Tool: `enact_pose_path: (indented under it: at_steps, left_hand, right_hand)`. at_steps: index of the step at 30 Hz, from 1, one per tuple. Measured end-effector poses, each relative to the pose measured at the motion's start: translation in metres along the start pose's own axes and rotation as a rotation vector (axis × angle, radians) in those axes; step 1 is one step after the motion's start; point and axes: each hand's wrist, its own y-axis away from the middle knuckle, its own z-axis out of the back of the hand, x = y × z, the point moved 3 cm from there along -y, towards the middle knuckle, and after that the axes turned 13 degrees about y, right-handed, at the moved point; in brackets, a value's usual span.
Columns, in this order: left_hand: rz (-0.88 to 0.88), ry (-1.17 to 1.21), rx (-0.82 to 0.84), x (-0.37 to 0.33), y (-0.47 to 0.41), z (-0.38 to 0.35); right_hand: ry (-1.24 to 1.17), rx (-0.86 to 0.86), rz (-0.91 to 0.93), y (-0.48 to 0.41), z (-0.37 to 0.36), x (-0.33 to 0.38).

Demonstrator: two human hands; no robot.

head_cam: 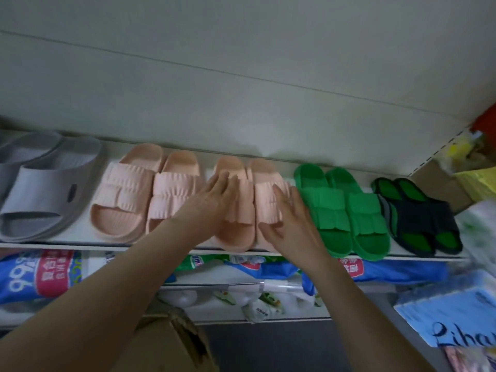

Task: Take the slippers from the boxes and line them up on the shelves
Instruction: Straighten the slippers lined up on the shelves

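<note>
— Step in hand?

— Squaring up a pair on the shelf (53, 245), by the look of it. Left hand (214, 194) laid flat on one strap of the pink pair (257, 200), fingers straight, gripping nothing. Right hand (292, 224) likewise spread wide, palm against the outer slipper.

— Position of that pair?

— Directly under and between both hands, toes toward the shelf's front edge. Just left of the left hand, a second pink pair (134, 200); further left, a grey pair (40, 189). Just right of the right hand, a green pair (341, 210), touching or nearly so; beyond that, a black-and-green pair (418, 216).

— Progress?

— Judged well along: five pairs in a row. Room left on the shelf not assessable.

— Next move?

— Probably lifting both hands clear, then reaching down to the cardboard box (171, 342) below the left forearm. Contents of box not visible. Calls for a light release, so as not to nudge the green pair out of line.
</note>
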Motion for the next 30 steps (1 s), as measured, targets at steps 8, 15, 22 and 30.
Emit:
enact_pose_path:
  at_steps: [8, 15, 22, 30]
  left_hand:
    - [0.085, -0.013, 0.112, -0.002, -0.015, 0.000]
    - [0.116, -0.048, 0.120, -0.003, -0.010, 0.000]
    - [-0.227, -0.069, -0.142, -0.072, -0.022, -0.016]
    - [-0.125, 0.087, -0.030, -0.168, -0.093, -0.068]
  right_hand:
    - [0.031, -0.044, -0.041, -0.011, -0.008, 0.000]
    - [0.007, -0.008, -0.023, -0.001, 0.009, 0.000]
    - [0.062, -0.204, -0.238, 0.042, 0.034, -0.107]
    - [0.059, 0.026, -0.149, 0.035, 0.024, -0.212]
